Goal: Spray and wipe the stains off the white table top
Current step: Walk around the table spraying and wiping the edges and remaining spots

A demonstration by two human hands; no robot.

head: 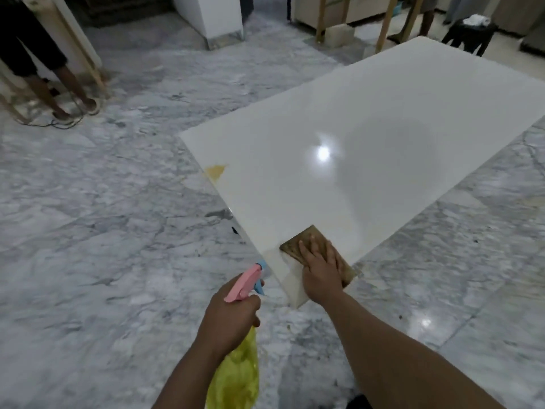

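**Tabletop wiped at its near corner, one stain showing on the left edge**

The tabletop [368, 137] is a glossy white slab seen corner-on, its near corner pointing toward the person and its far end running away to the upper right. A bright light glares off its middle. On its left edge, well apart from the near corner, sits a yellowish-brown stain [216, 172].

The right hand [320, 268] lies flat, fingers straight and together, pressing a brown cloth [306, 239] onto the near corner of the tabletop. The cloth spreads out under and beyond the fingers, and its near right edge reaches the rim of the tabletop.

The left hand [233, 312] is held just left of the near corner, off the tabletop and above the floor. Its fingers are curled round the neck of a spray bottle [240, 376] with a yellow body, a pink head and a blue nozzle and trigger; the nozzle points toward the tabletop's corner.

The floor [103, 231] is grey-veined marble. At far left a standing person's legs [59, 90] show beside wooden legs of furniture, with a cable by the feet. At far right, beyond the tabletop, stands a dark stool [469, 35] with something white on top.
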